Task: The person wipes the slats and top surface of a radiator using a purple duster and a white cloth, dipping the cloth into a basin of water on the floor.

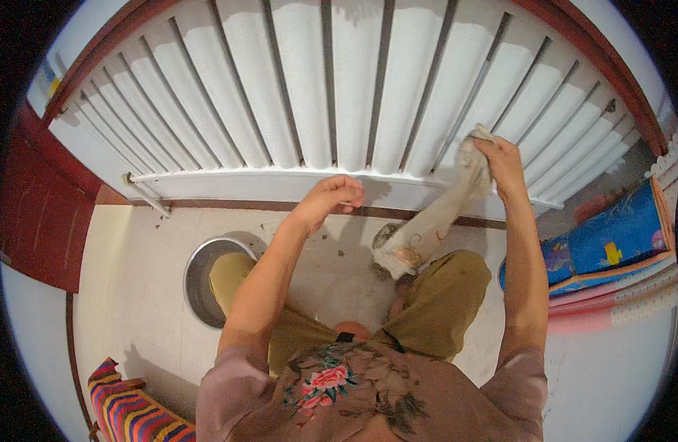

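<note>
My right hand [503, 163] grips one end of a long, soiled off-white cloth [444, 218] in front of the radiator's right half. The cloth hangs down and leftward, its dirty lower end above the floor by my right foot. Nothing shows in my left hand [333, 199], whose fingers are curled in towards the thumb near the radiator's bottom edge. Behind both hands stands a white column radiator [294, 110] with dark gaps between its columns. The cloth hides part of the radiator's lower rail.
A metal basin [198, 287] sits beside my left knee. Dark debris bits [340, 253] lie on the pale tiled floor [156, 259]. A blue patterned padded item [604, 243] and pink fabric [587, 309] are at right. Striped cloth [134, 409] is at lower left. A reddish-brown frame [90, 61] surrounds the radiator.
</note>
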